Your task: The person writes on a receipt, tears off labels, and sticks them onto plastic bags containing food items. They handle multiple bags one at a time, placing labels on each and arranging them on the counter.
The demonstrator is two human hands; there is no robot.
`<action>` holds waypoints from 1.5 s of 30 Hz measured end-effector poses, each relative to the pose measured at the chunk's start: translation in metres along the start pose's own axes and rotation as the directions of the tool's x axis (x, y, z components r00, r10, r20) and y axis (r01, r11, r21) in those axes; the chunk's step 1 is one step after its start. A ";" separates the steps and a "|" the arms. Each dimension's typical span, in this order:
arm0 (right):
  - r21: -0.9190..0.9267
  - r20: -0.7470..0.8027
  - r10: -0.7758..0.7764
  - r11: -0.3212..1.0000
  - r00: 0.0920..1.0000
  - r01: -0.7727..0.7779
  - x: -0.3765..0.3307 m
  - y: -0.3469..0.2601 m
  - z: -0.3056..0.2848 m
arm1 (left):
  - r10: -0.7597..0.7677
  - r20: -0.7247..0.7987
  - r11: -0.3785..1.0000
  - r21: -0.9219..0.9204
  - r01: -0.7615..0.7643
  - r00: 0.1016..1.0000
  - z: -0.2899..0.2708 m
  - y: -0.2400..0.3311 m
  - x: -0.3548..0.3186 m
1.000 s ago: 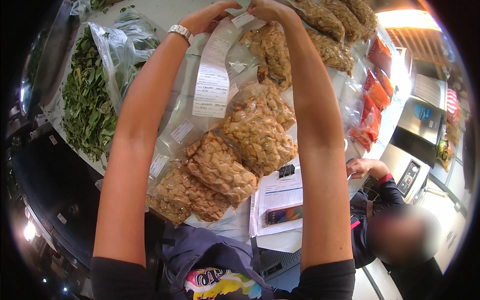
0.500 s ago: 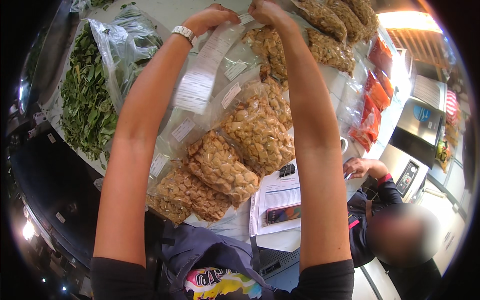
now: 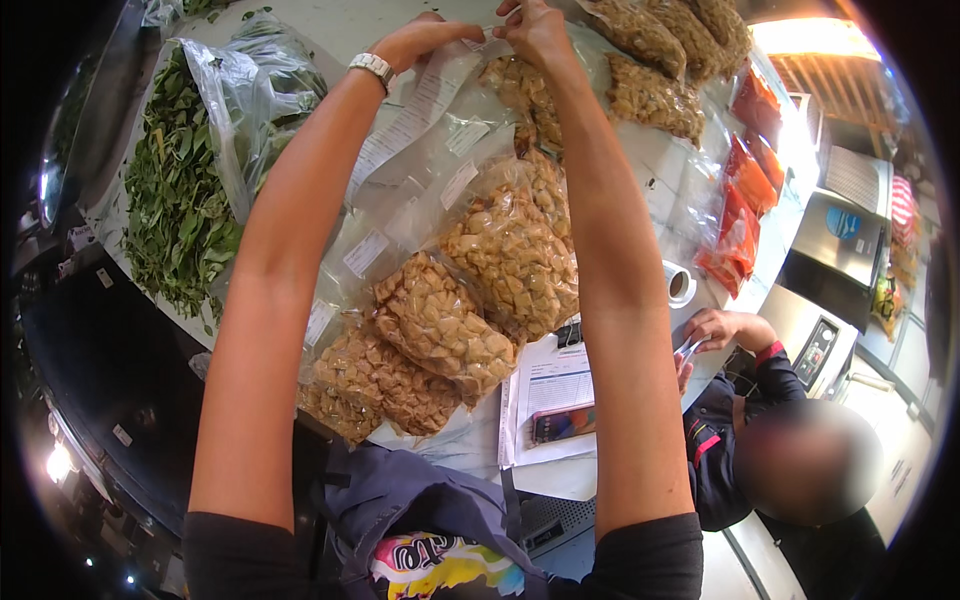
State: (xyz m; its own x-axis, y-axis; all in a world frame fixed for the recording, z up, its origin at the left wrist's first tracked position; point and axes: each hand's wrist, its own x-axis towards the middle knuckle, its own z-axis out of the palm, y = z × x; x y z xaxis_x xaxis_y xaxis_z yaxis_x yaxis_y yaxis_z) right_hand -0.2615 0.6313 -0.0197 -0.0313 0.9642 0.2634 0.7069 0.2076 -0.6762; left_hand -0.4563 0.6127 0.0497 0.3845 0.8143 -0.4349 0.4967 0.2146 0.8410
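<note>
Both my arms reach far forward over a white table [image 3: 650,160]. My left hand [image 3: 425,40], with a wristwatch on the wrist, and my right hand [image 3: 535,30] meet at the top of the picture and together grip the upper edge of a clear plastic bag [image 3: 440,150] with white labels on it. A long strip of white labels [image 3: 405,125] hangs down from my left hand. Below the hands lie several clear bags of tan fried snacks [image 3: 510,260].
Leafy greens in clear bags [image 3: 190,180] lie at the left. More snack bags [image 3: 650,95] and orange packets [image 3: 740,215] sit at the right, by a tape roll [image 3: 680,285]. Papers and a phone [image 3: 560,420] lie near the edge. A seated person [image 3: 760,440] is at lower right beside a scale [image 3: 840,235].
The label strip has swung left and now hangs slanted from my left hand. Both hands have stayed together at the bag's top edge.
</note>
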 end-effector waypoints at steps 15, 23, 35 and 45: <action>-0.280 0.093 0.242 0.937 0.966 -0.208 -0.108 -0.066 -0.100 | 0.147 -0.387 0.861 0.503 0.074 0.910 -0.015 -0.008 -0.005; -0.426 0.226 0.292 0.888 0.929 -0.175 -0.125 -0.059 -0.098 | 0.571 -0.693 0.810 0.387 -0.442 0.441 -0.038 0.080 -0.175; -0.711 0.245 0.398 0.694 0.884 -0.115 -0.106 -0.063 -0.111 | 0.450 -0.885 0.772 0.321 -0.548 0.115 -0.085 0.081 -0.462; -0.220 0.210 0.374 0.918 0.903 -0.329 -0.145 -0.082 -0.195 | 0.289 -0.943 0.910 0.219 -0.353 0.161 -0.073 0.037 -0.567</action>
State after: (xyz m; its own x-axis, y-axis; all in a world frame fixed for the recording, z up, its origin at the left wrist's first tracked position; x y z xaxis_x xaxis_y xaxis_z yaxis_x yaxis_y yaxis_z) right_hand -0.1769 0.4426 0.1316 0.0878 0.9833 -0.1592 0.8151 -0.1628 -0.5559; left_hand -0.7129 0.1988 0.3507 -0.5284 0.7023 0.4770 0.4863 -0.2102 0.8481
